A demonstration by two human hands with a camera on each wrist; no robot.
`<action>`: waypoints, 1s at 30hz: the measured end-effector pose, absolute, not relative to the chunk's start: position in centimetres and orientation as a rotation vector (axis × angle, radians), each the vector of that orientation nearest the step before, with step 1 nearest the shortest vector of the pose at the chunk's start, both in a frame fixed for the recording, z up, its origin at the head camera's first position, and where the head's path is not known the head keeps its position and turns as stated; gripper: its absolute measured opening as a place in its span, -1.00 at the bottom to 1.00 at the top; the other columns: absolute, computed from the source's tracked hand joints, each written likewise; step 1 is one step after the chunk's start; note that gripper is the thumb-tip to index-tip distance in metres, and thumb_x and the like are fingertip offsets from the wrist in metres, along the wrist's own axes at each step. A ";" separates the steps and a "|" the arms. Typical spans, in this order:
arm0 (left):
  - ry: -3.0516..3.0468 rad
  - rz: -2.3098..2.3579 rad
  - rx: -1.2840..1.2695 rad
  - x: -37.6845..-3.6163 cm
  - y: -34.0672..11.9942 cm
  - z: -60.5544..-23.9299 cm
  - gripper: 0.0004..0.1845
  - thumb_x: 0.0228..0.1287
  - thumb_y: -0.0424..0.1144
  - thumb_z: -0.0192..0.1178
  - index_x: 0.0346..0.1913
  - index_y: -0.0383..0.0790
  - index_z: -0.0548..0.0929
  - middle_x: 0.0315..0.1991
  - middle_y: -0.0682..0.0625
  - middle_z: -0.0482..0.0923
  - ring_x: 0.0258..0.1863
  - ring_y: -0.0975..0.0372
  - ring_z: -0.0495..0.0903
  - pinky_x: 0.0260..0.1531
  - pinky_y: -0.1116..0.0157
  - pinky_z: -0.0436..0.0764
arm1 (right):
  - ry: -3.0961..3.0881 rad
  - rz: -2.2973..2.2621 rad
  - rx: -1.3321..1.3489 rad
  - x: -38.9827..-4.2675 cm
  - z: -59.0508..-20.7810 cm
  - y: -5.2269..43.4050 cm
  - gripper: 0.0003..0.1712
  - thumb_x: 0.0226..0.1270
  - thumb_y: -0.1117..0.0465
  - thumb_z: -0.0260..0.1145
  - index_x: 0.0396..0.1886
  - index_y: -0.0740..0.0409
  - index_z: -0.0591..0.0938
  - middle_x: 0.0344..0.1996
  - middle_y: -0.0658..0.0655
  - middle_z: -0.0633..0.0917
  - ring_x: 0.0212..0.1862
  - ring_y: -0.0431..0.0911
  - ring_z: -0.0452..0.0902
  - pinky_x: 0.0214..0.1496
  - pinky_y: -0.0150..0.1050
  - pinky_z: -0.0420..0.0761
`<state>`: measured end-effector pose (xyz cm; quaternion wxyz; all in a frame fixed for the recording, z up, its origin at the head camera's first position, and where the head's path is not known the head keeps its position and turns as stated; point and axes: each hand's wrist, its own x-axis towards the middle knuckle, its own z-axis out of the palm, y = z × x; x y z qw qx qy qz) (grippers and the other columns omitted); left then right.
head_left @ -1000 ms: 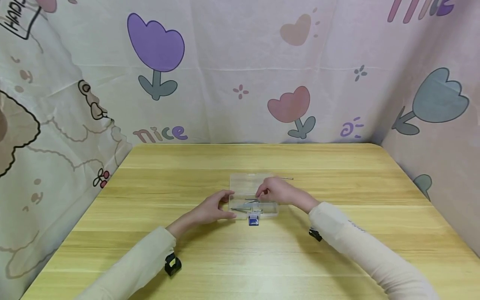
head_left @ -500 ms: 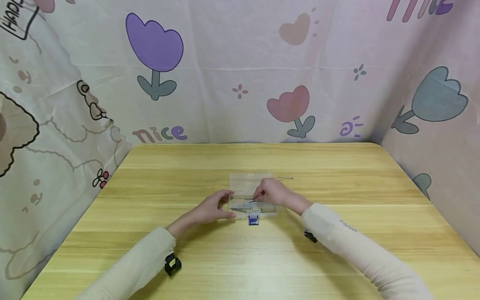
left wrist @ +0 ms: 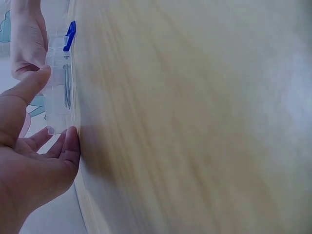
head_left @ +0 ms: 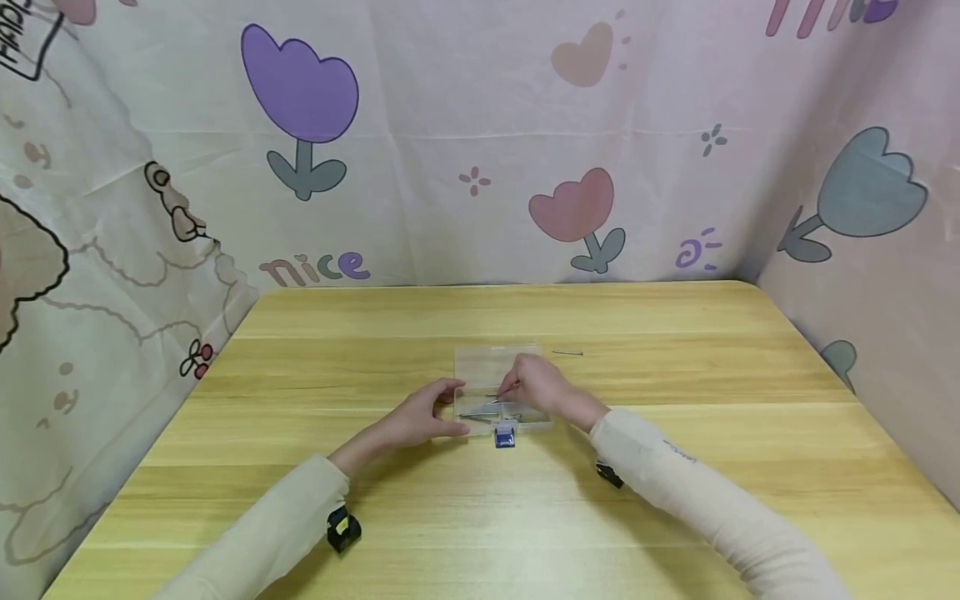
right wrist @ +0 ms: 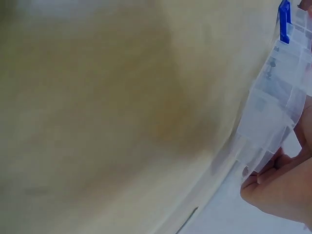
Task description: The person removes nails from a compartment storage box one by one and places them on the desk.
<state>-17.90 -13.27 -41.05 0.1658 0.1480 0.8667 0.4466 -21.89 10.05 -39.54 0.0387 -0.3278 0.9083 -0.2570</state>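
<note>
A clear plastic compartment box (head_left: 543,427) with a blue latch (head_left: 505,437) stands open on the table, its lid (head_left: 480,362) laid back. Several metal nails (head_left: 478,416) lie in its compartments. My left hand (head_left: 420,415) grips the box's left end, thumb at the front corner and fingers behind; the left wrist view shows this hold (left wrist: 44,161). My right hand (head_left: 542,385) reaches over the box from the right, thumb and forefinger pinching a nail low over a back compartment. In the right wrist view its curled fingers (right wrist: 278,180) are beside the box.
One loose nail (head_left: 567,352) lies on the wooden table (head_left: 375,517) behind and right of the box. Patterned cloth (head_left: 427,167) hangs along the back and sides. A small black device (head_left: 343,530) is strapped at each sleeve.
My right hand has moved slightly left over the box, uncovering the loose nail behind it. My left hand keeps its hold on the box. The head view has shifted a little.
</note>
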 end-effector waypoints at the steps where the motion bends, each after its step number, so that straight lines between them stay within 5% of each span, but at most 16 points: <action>1: 2.467 1.275 0.418 -17.9 -13.3 -41.0 -0.21 0.10 -0.19 0.45 0.36 -0.31 0.34 0.14 -0.12 0.42 0.10 0.07 0.38 0.03 0.13 0.43 | 2.790 -0.777 -1.014 -21.9 -39.5 10.0 -0.95 0.07 0.28 0.50 -0.43 0.08 0.80 -0.47 -0.06 0.71 -0.34 -0.21 0.47 -0.18 -0.28 0.48; 20: 2.468 1.280 0.438 -17.7 -13.3 -41.2 -0.22 0.11 -0.19 0.44 0.36 -0.33 0.33 0.12 -0.11 0.42 0.07 0.07 0.37 -0.01 0.15 0.44 | 2.784 -0.636 -1.335 -22.0 -39.5 10.0 -0.94 0.11 0.29 0.47 -0.38 0.17 0.75 -0.38 -0.02 0.54 -0.24 -0.12 0.44 -0.16 -0.32 0.47; 30: 2.477 1.273 0.431 -17.8 -13.3 -41.1 -0.22 0.13 -0.18 0.43 0.37 -0.32 0.32 0.13 -0.11 0.42 0.08 0.07 0.38 0.01 0.15 0.44 | 2.669 -0.854 -1.256 -22.5 -39.9 10.5 -0.92 0.11 0.33 0.46 -0.37 0.23 0.76 -0.41 -0.02 0.52 -0.33 -0.19 0.44 -0.26 -0.41 0.50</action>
